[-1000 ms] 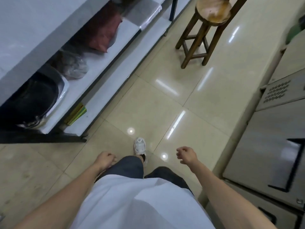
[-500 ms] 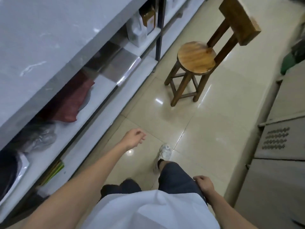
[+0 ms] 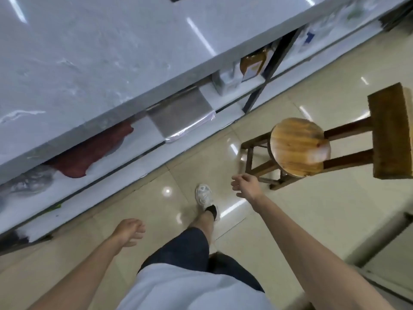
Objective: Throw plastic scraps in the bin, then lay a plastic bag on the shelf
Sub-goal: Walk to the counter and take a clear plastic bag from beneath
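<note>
I am walking on a tiled floor beside a long white shelf (image 3: 138, 139) that runs under a marble counter (image 3: 89, 52). My left hand (image 3: 129, 231) hangs low at my side, empty, fingers loosely spread. Out ahead near the stool my right hand (image 3: 245, 185) swings, also empty with fingers apart. On the shelf lie a flat stack of clear plastic bags (image 3: 183, 115), a dark red bag (image 3: 89, 153) and a crumpled clear plastic bag (image 3: 29, 182). No bin and no plastic scraps are in view.
A round wooden stool (image 3: 299, 146) with a backrest stands on the floor to the right front. Jugs and a brown bottle (image 3: 252, 63) sit further along the shelf behind a black post (image 3: 266, 79). A steel cabinet edge (image 3: 384, 253) lies at the right.
I have stepped forward along the shelf. My right hand swung forward from my hip and my left hand dropped back. The stool is now closer, on my right.
</note>
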